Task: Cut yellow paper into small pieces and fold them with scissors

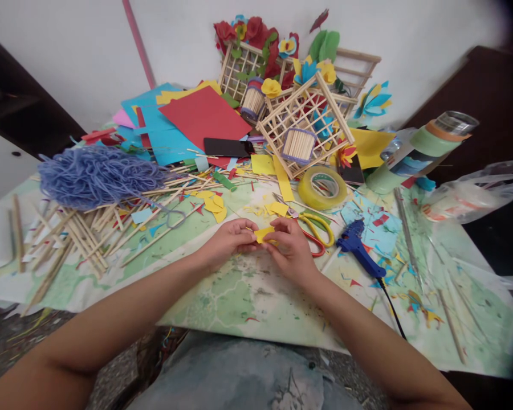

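A small piece of yellow paper (pixel 264 234) is pinched between my two hands above the middle of the table. My left hand (pixel 231 240) grips its left end, with fingers curled and thumb pressed in. On the other end, my right hand (pixel 293 249) closes thumb and fingers. Just beyond my right hand lie scissors (pixel 318 229) with red and yellow handles. Cut yellow paper pieces (pixel 214 205) are scattered beyond my left hand. A blue glue gun (pixel 361 247) rests farther right, its black cord running toward the front edge.
Blue yarn (pixel 98 175) and wooden sticks (pixel 83 239) cover the left side. Red paper (pixel 205 117) lies at the back. A stick lattice (pixel 308 125) with paper flowers leans there, behind a tape roll (pixel 322 188). A tall bottle (pixel 419 151) and a plastic bag (pixel 474 196) stand right.
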Available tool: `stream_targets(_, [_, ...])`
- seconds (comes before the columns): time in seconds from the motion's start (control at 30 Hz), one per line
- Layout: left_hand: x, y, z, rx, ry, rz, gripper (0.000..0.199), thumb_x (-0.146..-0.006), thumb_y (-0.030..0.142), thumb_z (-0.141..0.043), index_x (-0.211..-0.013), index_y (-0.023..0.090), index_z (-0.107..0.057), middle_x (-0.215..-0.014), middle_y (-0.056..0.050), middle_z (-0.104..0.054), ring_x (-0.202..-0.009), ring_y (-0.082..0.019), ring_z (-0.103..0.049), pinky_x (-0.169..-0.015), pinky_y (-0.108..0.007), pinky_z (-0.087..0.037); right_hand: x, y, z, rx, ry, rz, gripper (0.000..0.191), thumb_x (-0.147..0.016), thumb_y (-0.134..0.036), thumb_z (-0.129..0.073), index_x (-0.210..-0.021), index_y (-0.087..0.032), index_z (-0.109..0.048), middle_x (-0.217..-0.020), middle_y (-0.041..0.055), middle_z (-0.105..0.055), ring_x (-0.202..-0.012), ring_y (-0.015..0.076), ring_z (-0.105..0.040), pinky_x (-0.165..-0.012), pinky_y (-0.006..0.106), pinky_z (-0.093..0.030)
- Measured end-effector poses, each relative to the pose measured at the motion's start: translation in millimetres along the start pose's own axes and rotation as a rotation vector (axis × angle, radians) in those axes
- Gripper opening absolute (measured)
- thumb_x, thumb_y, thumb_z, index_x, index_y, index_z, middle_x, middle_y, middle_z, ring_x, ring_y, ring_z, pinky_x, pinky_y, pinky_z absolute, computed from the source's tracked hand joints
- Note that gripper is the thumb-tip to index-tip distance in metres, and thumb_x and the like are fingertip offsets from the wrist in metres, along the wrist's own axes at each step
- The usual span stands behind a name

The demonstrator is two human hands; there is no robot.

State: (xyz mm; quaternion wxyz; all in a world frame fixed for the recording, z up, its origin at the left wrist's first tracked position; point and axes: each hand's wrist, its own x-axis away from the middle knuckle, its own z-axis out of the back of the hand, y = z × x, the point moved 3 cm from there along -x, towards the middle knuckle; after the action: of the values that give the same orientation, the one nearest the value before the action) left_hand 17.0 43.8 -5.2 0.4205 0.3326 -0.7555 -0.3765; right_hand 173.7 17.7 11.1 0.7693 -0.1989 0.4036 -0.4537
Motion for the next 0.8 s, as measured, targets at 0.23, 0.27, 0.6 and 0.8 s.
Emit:
stream_targets(0.23, [0.1, 1.2, -1.8, 0.032, -0.065, -0.003, 0.022, -0.069, 0.014, -0.063, -0.09, 0.015, -0.056, -0.076, -0.005, -0.07, -0.07, -0.013, -0.067, -0.068, -0.022, -0.05, -0.4, 0.1, 1.6, -0.088, 0.073, -0.035, 0.005, -0.08, -0.019, -0.057, -0.08, -0.022, -0.062, -0.101, 0.0065, -0.054, -0.096, 0.0187, -0.054, -0.086, 0.037, -0.046])
stream_targets(0.27, [0.2, 1.3, -2.1, 0.042, -0.074, -0.017, 0.027, -0.067, 0.011, -0.064, -0.093, 0.015, -0.056, -0.076, -0.004, -0.07, -0.07, -0.013, -0.067, -0.069, -0.022, -0.05, -0.4, -0.2, 1.6, -0.092, 0.074, -0.04, 0.006, -0.08, -0.019, -0.057, -0.08, -0.022, -0.062, -0.1, 0.0063, -0.054, -0.096, 0.0187, -0.055, -0.086, 0.037, -0.045])
stream_targets(0.6, [0.9, -0.7, -5.5, -0.105, -0.1, -0.118, 0.028, -0.062, 0.021, -0.075, -0.086, 0.013, -0.062, -0.084, -0.006, -0.072, -0.08, -0.017, -0.068, -0.079, -0.031, -0.05, -2.9, -1.4, 3.3, -0.108, 0.084, -0.081, 0.005, -0.081, -0.02, -0.056, -0.078, -0.02, -0.06, -0.095, 0.0069, -0.057, -0.093, 0.0184, -0.055, -0.086, 0.036, -0.045])
stream_targets(0.8, [2.2, 1.8, -5.4, -0.303, -0.033, -0.225, 0.02, -0.068, 0.031, -0.071, -0.078, 0.015, -0.066, -0.076, -0.003, -0.071, -0.073, -0.016, -0.067, -0.071, -0.026, -0.05, -2.2, -2.6, 4.0, -0.115, 0.109, -0.084, 0.009, -0.082, -0.024, -0.054, -0.076, -0.02, -0.059, -0.092, 0.0063, -0.059, -0.089, 0.0191, -0.057, -0.083, 0.038, -0.045])
